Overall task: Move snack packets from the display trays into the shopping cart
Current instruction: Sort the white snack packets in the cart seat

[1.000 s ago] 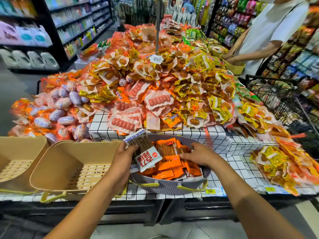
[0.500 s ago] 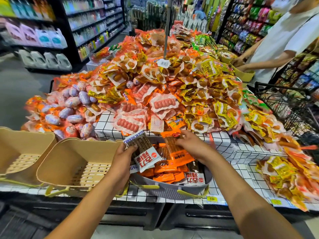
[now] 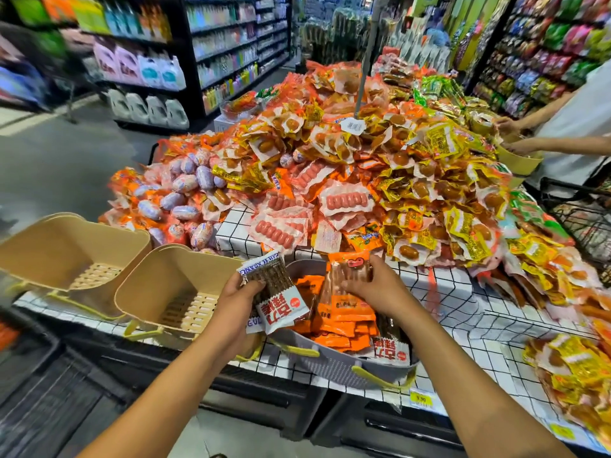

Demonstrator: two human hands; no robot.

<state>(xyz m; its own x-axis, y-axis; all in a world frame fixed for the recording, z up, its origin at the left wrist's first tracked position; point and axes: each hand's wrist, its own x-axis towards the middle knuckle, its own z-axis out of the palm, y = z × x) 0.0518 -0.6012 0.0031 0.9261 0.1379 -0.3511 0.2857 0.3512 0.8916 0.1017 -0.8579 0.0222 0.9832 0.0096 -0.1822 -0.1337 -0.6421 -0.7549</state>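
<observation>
1. Fingers of the right hand (image 3: 377,285) lay among the packets in the grey basket (image 3: 334,368) a second ago. Now they grip one orange packet (image 3: 345,307), raised upright above the rest.
2. The left hand (image 3: 236,304) keeps its grip on the white-and-red stick packet (image 3: 281,302), just above the basket's left rim.
3. Both packets look ready for the shopping cart (image 3: 582,219) (black wire, far right, well apart).
4. The packets are flat, glossy, crinkled film and likely slippery. The basket looks like rigid plastic with yellow handles.

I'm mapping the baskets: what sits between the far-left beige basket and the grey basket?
A second beige basket, seen in the head view, between the far-left beige basket and the grey basket.
</observation>
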